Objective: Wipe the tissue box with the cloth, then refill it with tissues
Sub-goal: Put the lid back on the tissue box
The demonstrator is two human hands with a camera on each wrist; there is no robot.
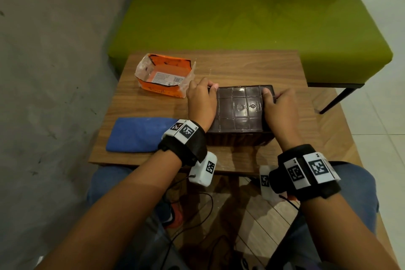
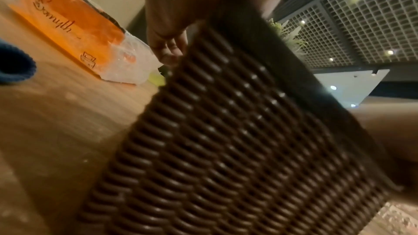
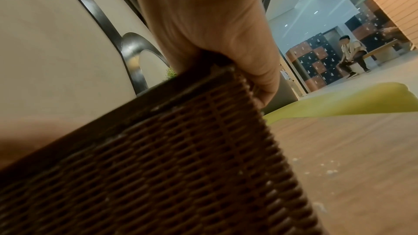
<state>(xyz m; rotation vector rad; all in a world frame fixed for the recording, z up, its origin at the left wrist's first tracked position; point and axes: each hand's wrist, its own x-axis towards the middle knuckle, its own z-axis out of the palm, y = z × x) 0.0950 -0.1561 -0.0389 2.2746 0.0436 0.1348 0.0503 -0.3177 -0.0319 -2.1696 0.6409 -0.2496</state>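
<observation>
A dark brown woven tissue box [image 1: 240, 114] stands on the wooden table [image 1: 252, 66], its gridded flat face turned up. My left hand [image 1: 202, 99] grips its left end, thumb on top at the far corner. My right hand [image 1: 278, 105] grips the right end, thumb on the top face and fingers down the side. The left wrist view shows the woven side [image 2: 226, 140] with my fingers [image 2: 169, 42] curled over the far edge. In the right wrist view the palm [image 3: 226, 33] wraps the box corner [image 3: 192, 140]. A folded blue cloth [image 1: 140, 135] lies left of the box.
An opened orange tissue pack [image 1: 164, 78] sits at the table's back left, seen close in the left wrist view as the orange pack [image 2: 74, 29]. A green bench [image 1: 252, 17] stands behind the table. A person [image 3: 353, 56] sits far off to the right. Cables hang below the table's near edge.
</observation>
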